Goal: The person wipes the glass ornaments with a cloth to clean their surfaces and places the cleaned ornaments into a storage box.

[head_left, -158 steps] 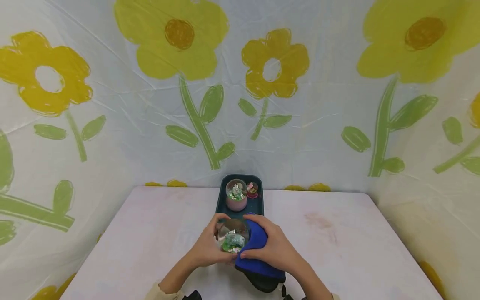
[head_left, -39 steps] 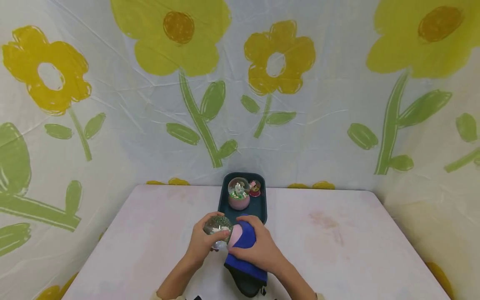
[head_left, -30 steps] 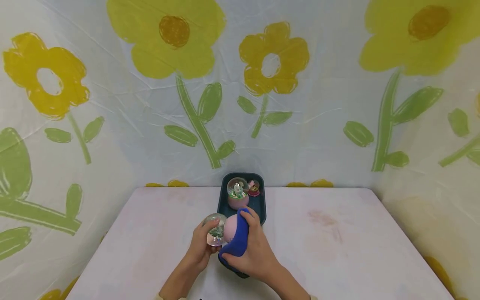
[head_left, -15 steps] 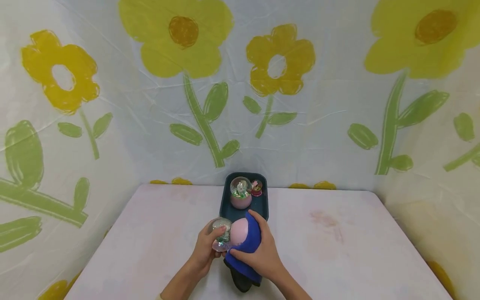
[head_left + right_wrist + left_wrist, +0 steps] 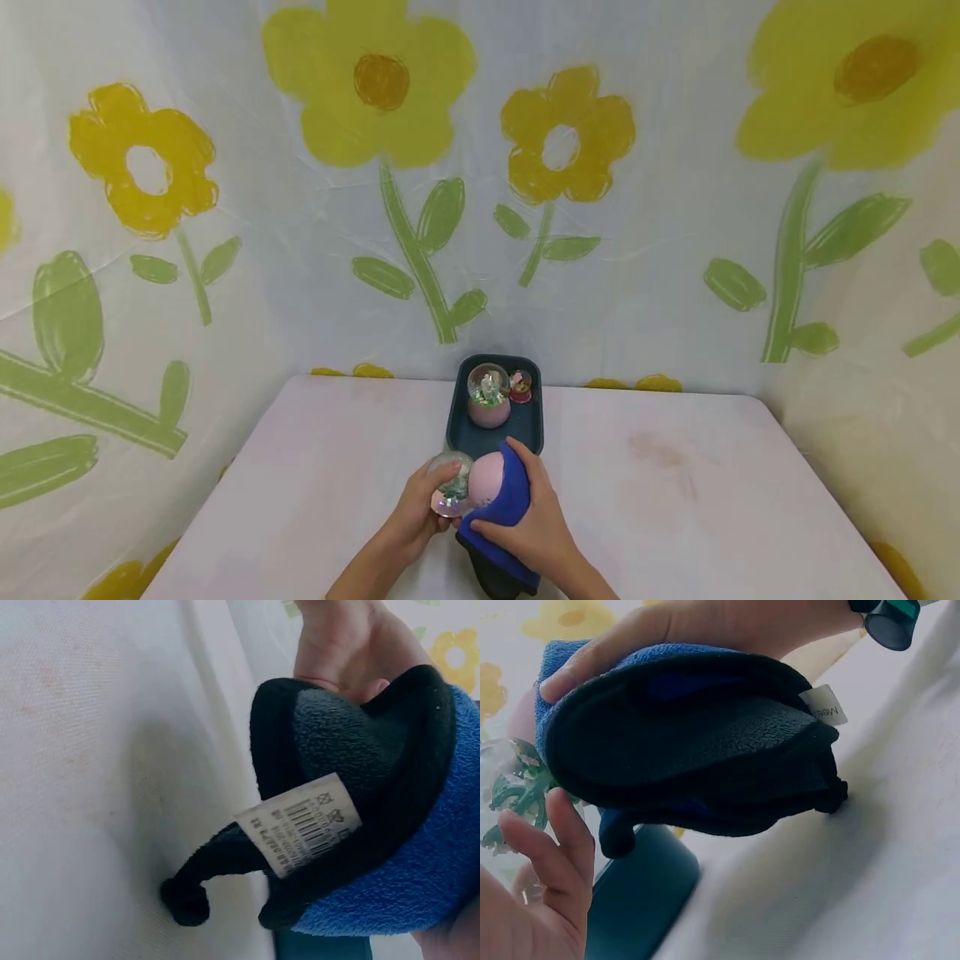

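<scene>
A snow globe lies tipped on its side in the air above the table, its pink base facing right. My left hand grips the clear ball, thumb across its upper side. Around the far side of the base my right hand holds a blue cloth with black trim. In the left wrist view the cloth's dark underside hides most of the globe; green figures show inside the ball. A white label hangs from the cloth in the right wrist view.
Beyond the hands, a dark teal tray stands at the table's back edge. On it are a larger snow globe with a pink base and a small one with a red base. A flower-printed curtain rises behind the white table.
Earlier the globe was upright with the cloth against the ball's right side. It has since been turned sideways, and the cloth has shifted onto the pink base. The tray has not moved.
</scene>
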The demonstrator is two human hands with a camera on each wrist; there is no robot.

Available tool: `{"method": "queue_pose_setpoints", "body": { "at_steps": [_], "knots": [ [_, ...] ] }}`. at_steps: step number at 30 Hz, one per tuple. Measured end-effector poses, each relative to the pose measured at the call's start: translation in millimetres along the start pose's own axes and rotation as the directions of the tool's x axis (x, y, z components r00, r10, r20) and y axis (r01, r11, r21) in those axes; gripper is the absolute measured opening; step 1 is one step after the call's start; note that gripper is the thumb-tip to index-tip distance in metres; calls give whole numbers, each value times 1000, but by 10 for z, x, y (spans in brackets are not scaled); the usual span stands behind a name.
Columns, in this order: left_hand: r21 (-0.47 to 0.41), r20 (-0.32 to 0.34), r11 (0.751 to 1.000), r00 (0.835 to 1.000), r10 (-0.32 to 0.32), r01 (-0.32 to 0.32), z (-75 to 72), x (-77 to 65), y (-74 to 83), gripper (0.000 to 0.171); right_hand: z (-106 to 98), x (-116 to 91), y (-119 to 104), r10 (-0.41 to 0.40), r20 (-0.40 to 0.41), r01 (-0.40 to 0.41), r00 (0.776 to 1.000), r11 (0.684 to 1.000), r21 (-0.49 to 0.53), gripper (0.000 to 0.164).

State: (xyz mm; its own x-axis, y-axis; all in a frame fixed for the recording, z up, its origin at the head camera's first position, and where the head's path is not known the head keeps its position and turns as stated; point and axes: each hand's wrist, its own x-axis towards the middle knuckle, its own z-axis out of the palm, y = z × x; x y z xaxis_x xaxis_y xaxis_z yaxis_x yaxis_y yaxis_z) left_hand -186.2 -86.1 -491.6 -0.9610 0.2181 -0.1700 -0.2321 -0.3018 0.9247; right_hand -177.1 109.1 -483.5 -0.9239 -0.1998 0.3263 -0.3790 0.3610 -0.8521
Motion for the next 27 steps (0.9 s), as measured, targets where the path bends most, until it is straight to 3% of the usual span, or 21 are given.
{"method": "queue_pose_setpoints", "body": {
  "at_steps": [3, 6, 8, 11, 12, 14, 17, 19, 24, 27],
  "knots": [
    [23, -18, 1000, 1000, 12, -11, 19, -54, -81, 60, 1, -85, 26, 58, 18, -59, 998, 997, 47, 100],
    [104, -34, 990, 994, 104, -100, 45, -72, -96, 60, -27, -107, 28, 125, 36, -129, 992, 982, 138, 97],
    [186, -41, 959, 974, 223, -212, 57, -48, -51, 56, -58, -76, 10, 158, 51, -165, 986, 962, 219, 93],
    [283, -21, 891, 926, 376, -355, 53, 12, 50, 51, -88, 0, -34, 153, 38, -158, 987, 943, 293, 91],
    [304, -13, 869, 910, 414, -390, 47, 31, 84, 50, -90, 26, -50, 134, 27, -136, 991, 945, 298, 91],
    [315, -11, 857, 901, 433, -408, 25, 51, 138, 47, -70, 72, -77, 65, -10, -61, 998, 970, 235, 93],
    [292, -23, 889, 926, 376, -354, 5, 55, 174, 45, -41, 102, -101, -68, -54, 73, 996, 994, 83, 98],
    [269, -37, 915, 946, 322, -301, 3, 54, 179, 46, -28, 111, -104, -162, -79, 161, 984, 987, -22, 100],
    [255, -50, 931, 958, 281, -260, 26, 57, 193, 50, 2, 120, -90, -347, -113, 317, 931, 921, -226, 105],
    [171, -22, 964, 978, 208, -202, -9, 58, 195, 54, 7, 91, -77, -425, -107, 380, 899, 877, -293, 98]
  ]
}}
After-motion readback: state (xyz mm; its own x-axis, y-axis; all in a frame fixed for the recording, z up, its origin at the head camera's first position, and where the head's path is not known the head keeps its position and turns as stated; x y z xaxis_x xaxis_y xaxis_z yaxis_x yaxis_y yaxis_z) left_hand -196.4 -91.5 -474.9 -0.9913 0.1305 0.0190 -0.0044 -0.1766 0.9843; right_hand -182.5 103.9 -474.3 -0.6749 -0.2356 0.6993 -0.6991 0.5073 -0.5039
